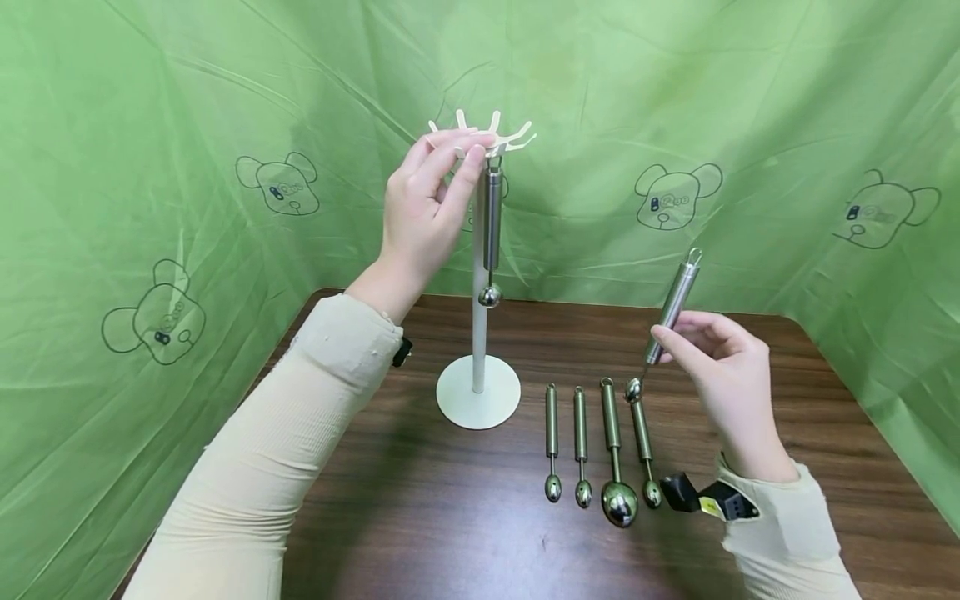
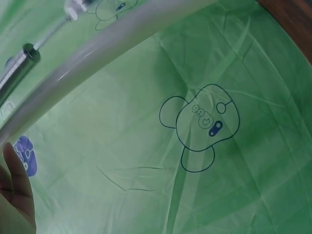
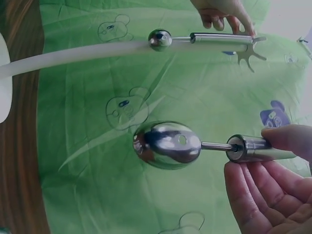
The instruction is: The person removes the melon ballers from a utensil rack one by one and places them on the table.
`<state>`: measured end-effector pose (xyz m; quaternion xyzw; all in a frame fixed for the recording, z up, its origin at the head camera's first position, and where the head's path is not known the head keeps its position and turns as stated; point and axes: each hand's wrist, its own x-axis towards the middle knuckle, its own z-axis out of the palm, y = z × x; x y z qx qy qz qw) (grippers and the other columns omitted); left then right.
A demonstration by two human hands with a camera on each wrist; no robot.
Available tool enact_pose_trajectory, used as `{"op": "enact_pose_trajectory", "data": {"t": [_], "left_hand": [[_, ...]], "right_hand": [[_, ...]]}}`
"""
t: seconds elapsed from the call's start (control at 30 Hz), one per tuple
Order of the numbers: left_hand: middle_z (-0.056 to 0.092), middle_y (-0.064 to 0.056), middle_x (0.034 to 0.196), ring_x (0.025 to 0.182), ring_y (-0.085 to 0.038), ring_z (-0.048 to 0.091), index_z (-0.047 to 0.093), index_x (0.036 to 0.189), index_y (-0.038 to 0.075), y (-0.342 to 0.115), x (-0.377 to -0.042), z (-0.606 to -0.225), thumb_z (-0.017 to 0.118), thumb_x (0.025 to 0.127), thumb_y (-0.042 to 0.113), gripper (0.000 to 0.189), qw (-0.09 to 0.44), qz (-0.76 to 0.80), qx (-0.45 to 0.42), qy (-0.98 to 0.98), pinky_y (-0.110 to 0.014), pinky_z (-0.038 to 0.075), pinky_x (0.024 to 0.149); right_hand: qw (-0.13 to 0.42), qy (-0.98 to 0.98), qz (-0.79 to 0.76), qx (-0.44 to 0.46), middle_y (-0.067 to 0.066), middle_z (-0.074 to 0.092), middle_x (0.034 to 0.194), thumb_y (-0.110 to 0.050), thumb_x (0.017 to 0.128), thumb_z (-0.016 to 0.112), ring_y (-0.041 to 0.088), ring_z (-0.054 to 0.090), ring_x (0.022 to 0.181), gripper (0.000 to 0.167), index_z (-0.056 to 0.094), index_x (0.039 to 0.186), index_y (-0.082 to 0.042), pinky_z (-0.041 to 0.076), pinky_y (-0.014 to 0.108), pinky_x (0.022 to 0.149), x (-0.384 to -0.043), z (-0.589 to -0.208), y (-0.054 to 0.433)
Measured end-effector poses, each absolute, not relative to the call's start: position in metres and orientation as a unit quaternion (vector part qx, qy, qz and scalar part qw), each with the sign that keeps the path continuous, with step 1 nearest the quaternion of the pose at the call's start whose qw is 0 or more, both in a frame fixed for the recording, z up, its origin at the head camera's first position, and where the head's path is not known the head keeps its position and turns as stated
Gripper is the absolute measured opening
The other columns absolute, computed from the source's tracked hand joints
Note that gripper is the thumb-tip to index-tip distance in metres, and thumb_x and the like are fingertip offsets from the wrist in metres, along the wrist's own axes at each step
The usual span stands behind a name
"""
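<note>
A white stand with a hooked top rises from a round base. My left hand pinches that top between thumb and fingers. Just beside the thumb, a metal melon baller hangs from a hook by its handle loop, scoop down along the pole. My right hand holds another melon baller by its steel handle, thumb against fingers. It is tilted, loop end up, above the table. In the right wrist view its oval scoop shows a small hole.
Several more steel scoops lie in a row on the dark wooden table, right of the base; one has a larger bowl. A green cloth with printed bear heads encloses the back and sides.
</note>
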<state>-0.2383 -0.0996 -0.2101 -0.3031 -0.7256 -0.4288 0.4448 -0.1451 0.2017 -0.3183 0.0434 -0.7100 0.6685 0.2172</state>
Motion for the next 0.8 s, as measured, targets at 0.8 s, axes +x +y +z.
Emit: {"op": "enact_pose_trajectory", "data": {"t": [0.8], "left_hand": [[0.069,-0.008,0.119,0.082,-0.016,0.053,0.074,0.113,0.010,-0.099,-0.239,-0.211,0.055,0.102,0.023,0.026,0.455,-0.422,-0.307,-0.721,-0.019,0.039,0.060]], "right_hand": [[0.147,-0.850,0.503,-0.052,-0.025,0.064,0.075,-0.023,0.089,0.076,0.007,0.067,0.058,0.035,0.067,0.112,0.002,0.052,0.017,0.060,-0.128,-0.390,0.231]]}}
